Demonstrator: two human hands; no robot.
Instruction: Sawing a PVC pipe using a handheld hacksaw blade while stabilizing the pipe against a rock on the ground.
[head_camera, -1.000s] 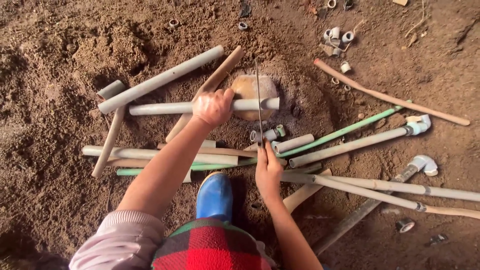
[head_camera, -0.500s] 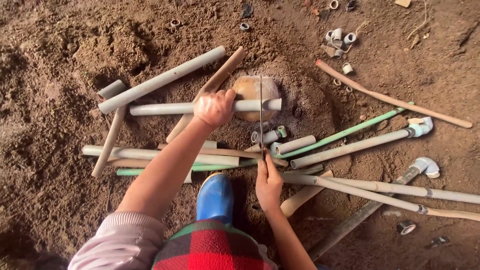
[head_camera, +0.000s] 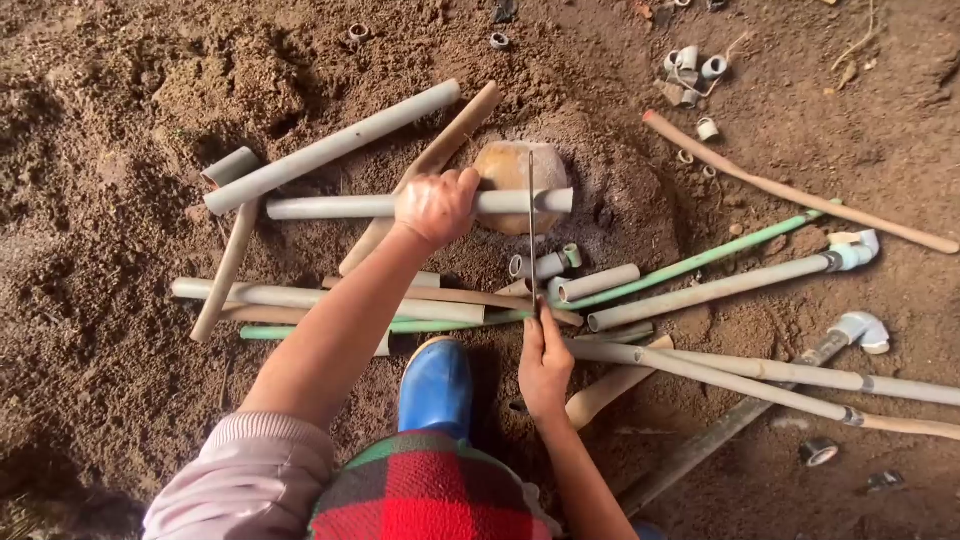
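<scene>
**Sawing grey pipe over a stone**

Left hand (head_camera: 436, 207) is wrapped shut around the grey pipe (head_camera: 330, 207), pinning it across a rounded stone (head_camera: 505, 172) set in the dirt (head_camera: 120, 90). Right hand (head_camera: 545, 362) is closed on the near end of a thin saw blade (head_camera: 531, 220); the blade runs straight away from the body and crosses the pipe just right of the left hand, over the stone. Only a short stub of pipe sticks out past the blade.

To do the cut well, as I read it:
- Keep the left grip close to the blade but clear of it; fingers are near.
- Keep the cut line over the stone so the pipe doesn't flex or pinch the blade.
- The blade looks bare and thin, so use long, light strokes, square to the pipe. Forcing it risks buckling.
- Ease pressure near breakthrough so the stub doesn't snap ragged.

Around: a blue boot (head_camera: 435, 385) just below the pipe, loose pipes (head_camera: 330, 300) crisscrossed on the ground, a green pipe (head_camera: 700, 262), elbow fittings (head_camera: 858, 247) at right, short offcuts (head_camera: 690, 65) top right.
</scene>
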